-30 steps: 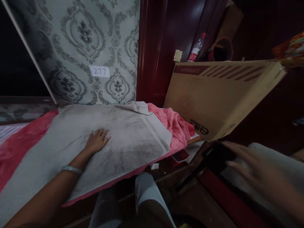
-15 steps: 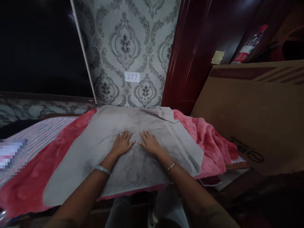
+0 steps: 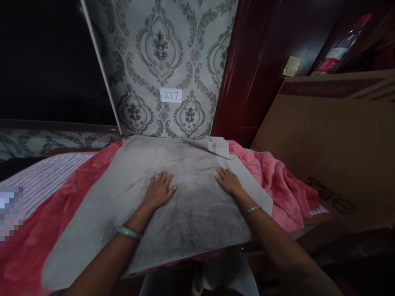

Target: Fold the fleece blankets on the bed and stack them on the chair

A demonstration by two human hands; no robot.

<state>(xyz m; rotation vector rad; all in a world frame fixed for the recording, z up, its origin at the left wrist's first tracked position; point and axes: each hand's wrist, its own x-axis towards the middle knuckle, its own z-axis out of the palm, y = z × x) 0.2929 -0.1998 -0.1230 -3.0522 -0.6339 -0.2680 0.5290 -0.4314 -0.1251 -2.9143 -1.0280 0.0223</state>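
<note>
head view: the grey napped cloth [image 3: 197, 209] lay directly beneath both palms, its long axis running crosswise, from left of the left hand [image 3: 159, 191] to right of the right hand [image 3: 228, 181]; both hands rested flat on it, apart, fingers spread, neither having hold of anything; the right hand was nearer the folded-over flap [image 3: 212, 146], which lay just beyond it at the cloth's far edge; a pink plush blanket [image 3: 277, 172] showed under the cloth, bunched to the right of the right hand; a striped sheet [image 3: 52, 166] lay well left of the left hand; beyond the hands rose damask wallpaper [image 3: 160, 45] with a paper label [image 3: 170, 95] reading 277; a dark screen [image 3: 49, 65] stood beyond and left of the left hand, a cardboard box [image 3: 321, 135] right of the right.
</note>
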